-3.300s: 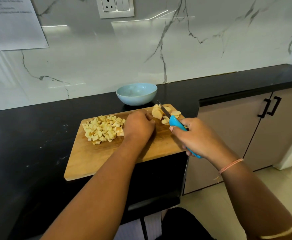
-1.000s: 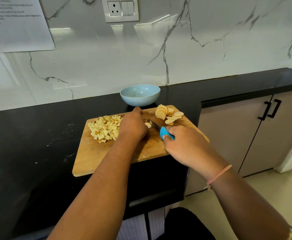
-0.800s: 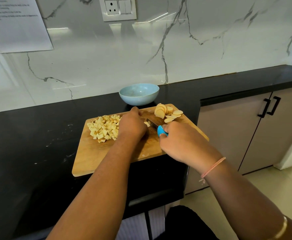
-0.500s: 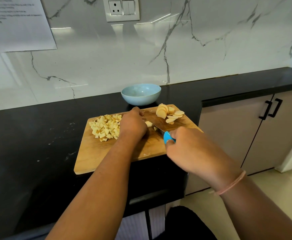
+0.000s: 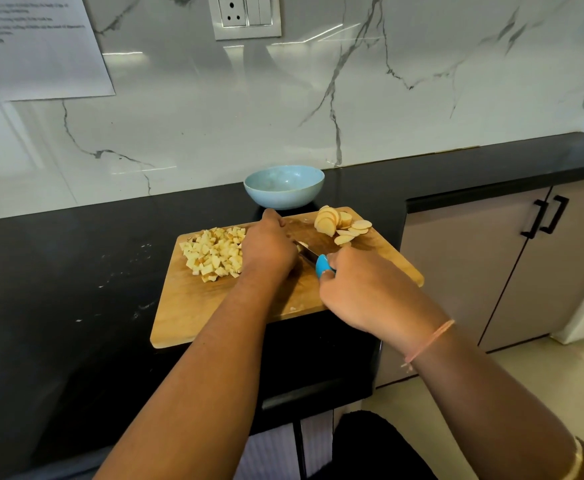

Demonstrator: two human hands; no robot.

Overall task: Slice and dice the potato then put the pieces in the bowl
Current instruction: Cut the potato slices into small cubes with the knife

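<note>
Potato on a wooden board (image 5: 221,306), which lies on the black table (image 5: 58,289) with its right corner jutting past the table's edge. Dice (image 5: 214,254): a heap of pale cubes on the board's left half, touching the left hand (image 5: 268,249). Slices (image 5: 339,225): a leaning stack and a few loose rounds at the board's far right corner. Bowl (image 5: 283,187): pale blue, upright on the table just behind the board; its visible inside shows only bare glaze. Left hand: knuckles up, fingers curled down onto the board. A pale piece (image 5: 301,244) shows at its right edge against the blade, but whether the grip holds it cannot be told. Right hand (image 5: 363,289): grip closed round the blue handle of the knife (image 5: 321,265), blade pointing far-left toward the left hand, tip hidden. Behind: marble wall (image 5: 318,116) with socket (image 5: 245,15) and taped paper (image 5: 41,46).
</note>
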